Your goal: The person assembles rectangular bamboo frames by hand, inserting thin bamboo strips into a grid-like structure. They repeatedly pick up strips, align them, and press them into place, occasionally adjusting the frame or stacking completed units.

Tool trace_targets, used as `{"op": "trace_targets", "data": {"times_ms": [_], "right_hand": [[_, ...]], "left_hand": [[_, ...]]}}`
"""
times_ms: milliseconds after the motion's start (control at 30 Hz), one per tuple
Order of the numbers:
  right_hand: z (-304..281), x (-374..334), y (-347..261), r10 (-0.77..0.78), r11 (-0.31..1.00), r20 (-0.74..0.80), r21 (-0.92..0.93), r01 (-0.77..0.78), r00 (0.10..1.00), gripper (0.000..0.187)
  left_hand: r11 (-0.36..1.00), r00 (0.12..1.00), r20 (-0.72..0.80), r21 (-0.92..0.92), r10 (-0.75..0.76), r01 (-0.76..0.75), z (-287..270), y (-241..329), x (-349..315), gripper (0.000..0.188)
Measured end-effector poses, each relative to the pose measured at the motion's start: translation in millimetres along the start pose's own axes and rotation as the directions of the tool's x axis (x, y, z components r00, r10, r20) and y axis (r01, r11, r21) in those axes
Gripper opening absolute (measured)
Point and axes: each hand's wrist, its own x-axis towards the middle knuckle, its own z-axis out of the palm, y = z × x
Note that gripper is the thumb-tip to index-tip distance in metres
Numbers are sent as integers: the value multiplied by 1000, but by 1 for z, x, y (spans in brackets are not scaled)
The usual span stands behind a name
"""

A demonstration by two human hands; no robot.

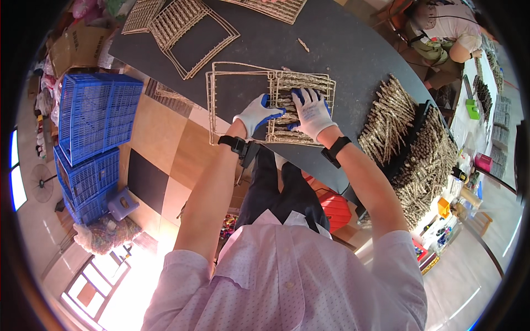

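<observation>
On the dark table [353, 52] in front of me lies a hinged beige frame [240, 70] wrapped in cord. Its left part is an open outline, while rough twisted straw-like sticks [298, 134] fill the right part in rows. My left hand [255, 117], in a white glove with blue on the palm side, grips the frame near its middle bar, thumb apart from the fingers. Over the sticks in the right part rests my right hand [314, 115], gloved alike, its fingers spread and pressing down. What lies under its palm is hidden.
Similar frames [190, 33] lie along the table's far side. Loose sticks are heaped at the right in a bundle [389, 118] and a larger pile [425, 171]. Blue plastic crates [99, 110] are stacked at the left. A person [450, 33] works at the far right.
</observation>
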Motion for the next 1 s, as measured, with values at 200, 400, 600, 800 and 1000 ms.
{"op": "trace_targets", "data": {"times_ms": [200, 400, 600, 800, 1000], "right_hand": [[6, 6, 13, -11, 992, 18, 128, 9, 1000, 93], [4, 20, 28, -104, 981, 40, 170, 96, 994, 86], [-5, 34, 42, -235, 952, 111, 227, 206, 966, 79], [-7, 40, 40, -221, 960, 131, 203, 192, 966, 76], [-3, 23, 33, -155, 983, 60, 109, 148, 986, 71]], "left_hand": [[909, 978, -162, 413, 131, -54, 10, 7, 0, 41], [788, 891, -269, 598, 366, -143, 16, 7, 1, 42], [636, 793, -185, 711, 580, -300, 22, 9, -8, 44], [581, 729, -229, 766, 646, -275, 25, 3, -11, 43], [964, 915, -301, 75, 268, -257, 17, 13, 9, 39]]}}
